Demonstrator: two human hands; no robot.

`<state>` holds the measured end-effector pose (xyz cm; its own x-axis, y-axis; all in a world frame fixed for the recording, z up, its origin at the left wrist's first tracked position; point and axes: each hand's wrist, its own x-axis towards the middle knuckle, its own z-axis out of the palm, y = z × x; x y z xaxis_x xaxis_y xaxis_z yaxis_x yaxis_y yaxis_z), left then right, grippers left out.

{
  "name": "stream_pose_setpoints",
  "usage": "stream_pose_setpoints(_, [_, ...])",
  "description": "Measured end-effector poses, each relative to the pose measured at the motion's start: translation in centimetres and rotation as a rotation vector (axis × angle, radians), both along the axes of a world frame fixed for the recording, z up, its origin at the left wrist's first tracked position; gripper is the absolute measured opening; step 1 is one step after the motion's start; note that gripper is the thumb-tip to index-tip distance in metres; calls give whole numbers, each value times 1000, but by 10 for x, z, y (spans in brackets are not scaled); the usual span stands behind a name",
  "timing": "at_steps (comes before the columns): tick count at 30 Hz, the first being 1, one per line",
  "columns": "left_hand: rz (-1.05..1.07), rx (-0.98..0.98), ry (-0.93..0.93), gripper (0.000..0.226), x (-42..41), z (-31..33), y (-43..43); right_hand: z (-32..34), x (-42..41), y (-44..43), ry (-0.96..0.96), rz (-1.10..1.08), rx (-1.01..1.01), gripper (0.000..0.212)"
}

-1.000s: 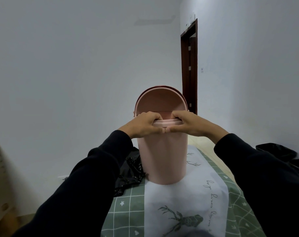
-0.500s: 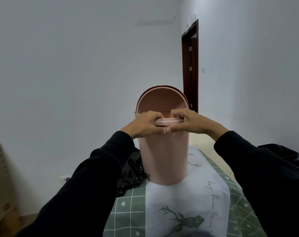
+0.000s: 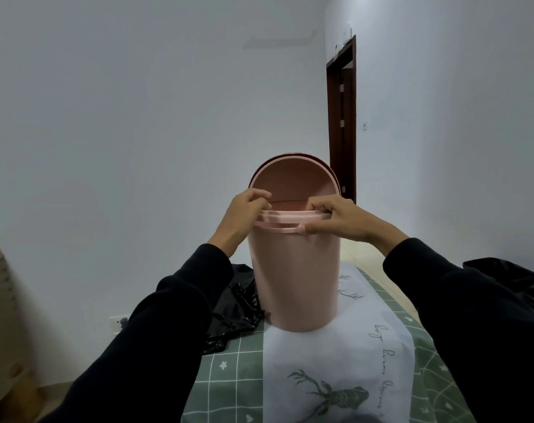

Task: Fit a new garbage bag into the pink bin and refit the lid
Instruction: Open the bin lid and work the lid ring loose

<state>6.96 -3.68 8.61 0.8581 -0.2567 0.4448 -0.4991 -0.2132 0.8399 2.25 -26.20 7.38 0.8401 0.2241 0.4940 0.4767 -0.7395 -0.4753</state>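
Observation:
The pink bin stands upright on a table with a green checked cloth. Its flap is tipped up behind the opening. The pink lid ring sits at the bin's top, its front slightly raised off the rim. My left hand grips the ring's left side and my right hand grips its right side, fingers hooked over it. A crumpled black garbage bag lies on the table left of the bin, partly behind my left sleeve.
More black plastic lies at the right edge. A dark wooden door frame stands behind the bin. White walls close in left and right. A beige object sits at the lower left, with a wall socket nearby.
My hands have slid apart along the lid ring, from touching at the front middle to the left and right sides. The ring's front now sits slightly lifted off the bin rim.

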Motion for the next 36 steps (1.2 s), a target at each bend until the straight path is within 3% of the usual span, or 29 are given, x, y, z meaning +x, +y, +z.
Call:
stream_pose_setpoints(3, [112,-98,73,41,8,-4,0,1,-2,2,0,-20,-8,29])
stream_pose_setpoints(6, [136,-97,177,69,13,-9,-1,1,-6,5,-43,-40,-12,22])
stream_pose_setpoints(9, [113,-86,252,81,16,-9,0,-2,-8,8,-97,-94,-7,24])
stream_pose_setpoints(13, [91,-46,268,84,19,-9,4,-4,-15,12,-118,-188,-15,25])
stream_pose_setpoints(27, [110,-99,281,79,18,-15,5,-7,-17,6,37,-79,216,22])
stream_pose_setpoints(36, [125,-150,279,75,19,-18,3,-6,-13,2,70,-40,238,16])
